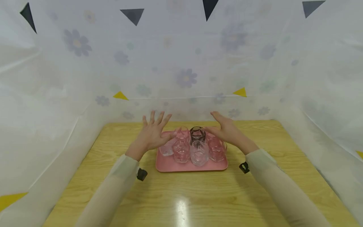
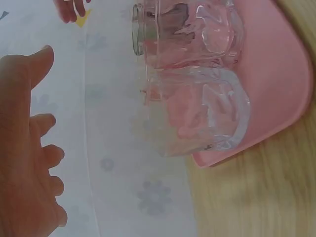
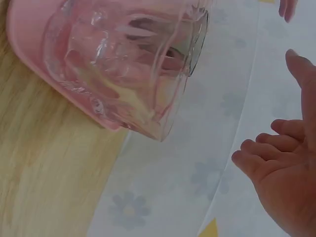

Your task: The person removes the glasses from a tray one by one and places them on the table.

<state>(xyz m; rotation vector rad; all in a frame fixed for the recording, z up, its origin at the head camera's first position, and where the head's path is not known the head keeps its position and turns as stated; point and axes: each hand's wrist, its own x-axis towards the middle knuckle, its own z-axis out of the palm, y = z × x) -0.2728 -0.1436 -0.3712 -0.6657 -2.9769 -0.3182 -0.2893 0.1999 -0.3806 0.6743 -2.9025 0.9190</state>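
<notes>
A pink tray (image 1: 175, 167) on the table carries several glass cups set close together. In its front row stand a clear cup (image 1: 199, 154), a pink cup (image 1: 181, 152) and another pink cup (image 1: 217, 150). A dark grey cup (image 1: 197, 133) is behind them, and a clear cup (image 2: 197, 111) sits at the left end. My left hand (image 1: 154, 134) hovers above the tray's left side with fingers spread, holding nothing. Over the right side, my right hand (image 1: 229, 130) is held with fingers extended, also bare, partly hiding a pink cup at the back.
The wooden table (image 1: 181, 192) extends around the tray on all sides. White flowered sheeting (image 1: 181, 56) encloses the back and both sides, with black and yellow triangles on it. A small black device (image 1: 141, 174) is on the left wrist, and another black device (image 1: 244, 167) on the right.
</notes>
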